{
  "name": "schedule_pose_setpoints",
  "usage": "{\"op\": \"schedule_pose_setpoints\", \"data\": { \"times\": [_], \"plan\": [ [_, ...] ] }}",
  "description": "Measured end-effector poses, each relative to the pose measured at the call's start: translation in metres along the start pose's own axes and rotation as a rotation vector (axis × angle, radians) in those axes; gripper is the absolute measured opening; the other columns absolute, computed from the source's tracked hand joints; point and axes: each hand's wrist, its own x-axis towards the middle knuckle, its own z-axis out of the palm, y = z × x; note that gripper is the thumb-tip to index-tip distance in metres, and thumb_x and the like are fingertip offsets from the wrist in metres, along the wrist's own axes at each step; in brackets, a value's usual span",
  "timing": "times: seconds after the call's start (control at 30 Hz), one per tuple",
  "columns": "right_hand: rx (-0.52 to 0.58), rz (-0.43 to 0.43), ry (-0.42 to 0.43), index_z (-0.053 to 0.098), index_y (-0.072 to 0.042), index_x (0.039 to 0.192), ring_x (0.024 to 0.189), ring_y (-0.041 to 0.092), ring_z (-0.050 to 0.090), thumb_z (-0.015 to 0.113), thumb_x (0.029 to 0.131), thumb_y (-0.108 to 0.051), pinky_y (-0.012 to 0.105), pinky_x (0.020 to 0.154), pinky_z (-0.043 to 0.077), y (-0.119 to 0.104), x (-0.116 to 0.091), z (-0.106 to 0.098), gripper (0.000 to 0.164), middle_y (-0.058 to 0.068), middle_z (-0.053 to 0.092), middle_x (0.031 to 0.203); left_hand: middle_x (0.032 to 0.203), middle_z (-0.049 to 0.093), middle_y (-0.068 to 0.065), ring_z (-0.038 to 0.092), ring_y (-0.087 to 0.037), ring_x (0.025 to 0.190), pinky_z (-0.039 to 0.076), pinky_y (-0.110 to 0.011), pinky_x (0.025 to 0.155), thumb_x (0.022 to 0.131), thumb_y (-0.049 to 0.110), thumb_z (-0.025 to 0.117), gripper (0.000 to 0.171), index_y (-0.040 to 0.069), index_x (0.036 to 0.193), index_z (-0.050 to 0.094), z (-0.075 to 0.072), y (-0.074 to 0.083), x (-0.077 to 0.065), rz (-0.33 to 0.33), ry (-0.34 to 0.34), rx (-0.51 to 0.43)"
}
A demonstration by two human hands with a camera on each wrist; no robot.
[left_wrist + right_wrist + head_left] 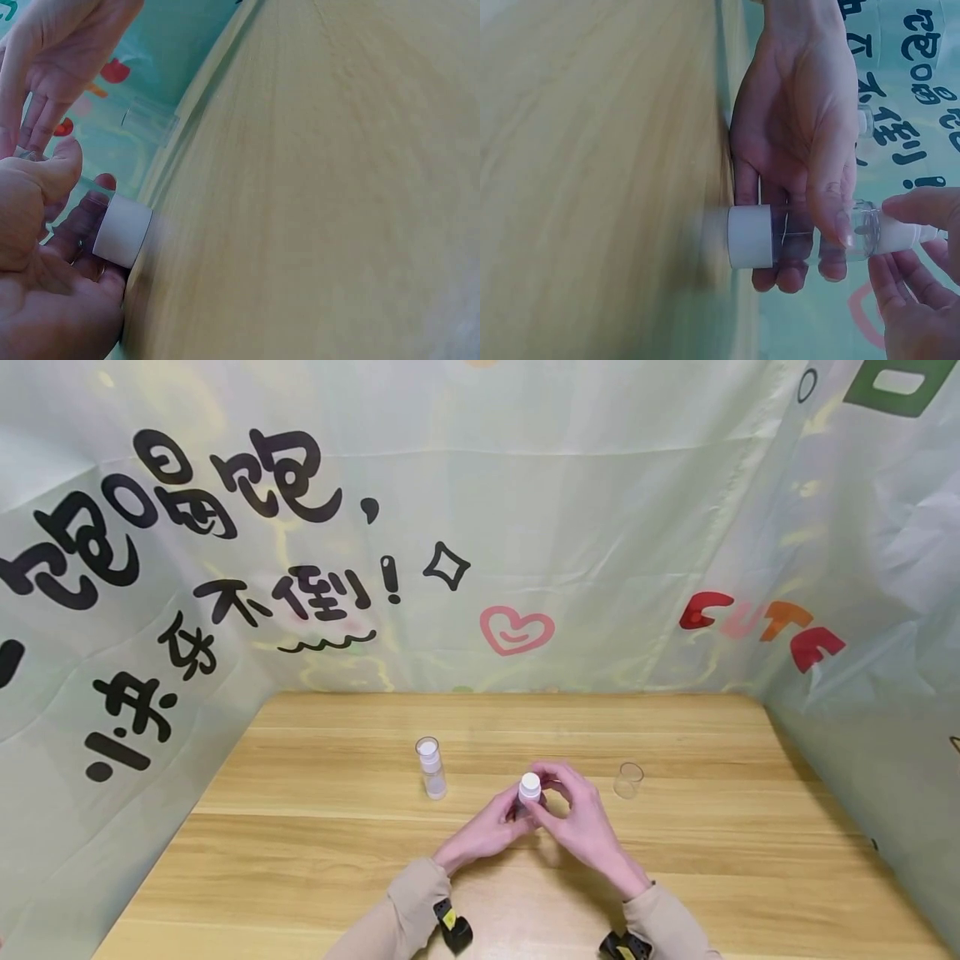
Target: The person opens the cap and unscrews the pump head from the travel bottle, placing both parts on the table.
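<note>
A clear bottle with a white base and a white pump top (529, 787) stands upright between the two hands at the middle of the table. My left hand (491, 828) grips its clear body (829, 236), thumb on one side and fingers on the other. At the top, my right hand (583, 818) pinches the white pump collar (894, 234) between thumb and fingers. The white base (124, 231) shows close to the wood in the left wrist view. To the right of the hands, a clear cap (628, 781) stands on the table.
A second clear bottle with a white pump (431, 768), its clear cap on, stands to the left of the hands. The wooden table (315, 843) is enclosed at the back and sides by a printed cloth (600, 527).
</note>
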Motion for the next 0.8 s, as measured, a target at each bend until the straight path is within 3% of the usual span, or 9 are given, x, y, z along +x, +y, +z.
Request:
{"op": "schedule_pose_setpoints", "data": {
  "times": [0.17, 0.3, 0.6, 0.8],
  "plan": [
    [-0.025, -0.021, 0.01, 0.061, 0.003, 0.121, 0.101, 0.017, 0.066, 0.083, 0.07, 0.012, 0.035, 0.091, 0.06, 0.003, 0.0003, 0.0009, 0.056, 0.013, 0.069, 0.112, 0.153, 0.05, -0.011, 0.043, -0.03, 0.145, 0.03, -0.048, 0.124, 0.099, 0.015, 0.061, 0.059, 0.015, 0.153, 0.04, 0.0001, -0.0001, 0.0007, 0.002, 0.003, -0.003],
    [-0.024, -0.018, 0.027, 0.063, -0.001, 0.114, 0.095, 0.013, 0.066, 0.083, 0.072, 0.009, 0.03, 0.087, 0.061, 0.0035, 0.0014, 0.0017, 0.047, 0.008, 0.069, 0.105, 0.159, 0.043, -0.006, 0.04, -0.026, 0.148, 0.029, -0.045, 0.125, 0.1, 0.018, 0.06, 0.062, 0.02, 0.156, 0.035, 0.0003, 0.0008, 0.0004, -0.001, -0.002, -0.016],
    [0.023, 0.001, -0.006, 0.061, 0.003, 0.122, 0.105, 0.016, 0.065, 0.08, 0.072, 0.014, 0.035, 0.095, 0.058, 0.0012, 0.0011, -0.0007, 0.054, 0.014, 0.068, 0.116, 0.156, 0.047, -0.009, 0.039, -0.028, 0.148, 0.027, -0.051, 0.125, 0.1, 0.022, 0.061, 0.055, 0.021, 0.153, 0.042, -0.0007, 0.0012, -0.0013, -0.011, 0.009, 0.001],
    [0.015, 0.0, 0.023, 0.063, -0.002, 0.112, 0.097, 0.01, 0.063, 0.081, 0.074, 0.01, 0.028, 0.09, 0.06, 0.0009, 0.0015, 0.0007, 0.044, 0.009, 0.068, 0.106, 0.161, 0.041, -0.002, 0.037, -0.023, 0.15, 0.026, -0.046, 0.126, 0.1, 0.021, 0.061, 0.061, 0.022, 0.156, 0.036, 0.0002, -0.0009, 0.0002, -0.006, 0.002, -0.012]
  ]
}}
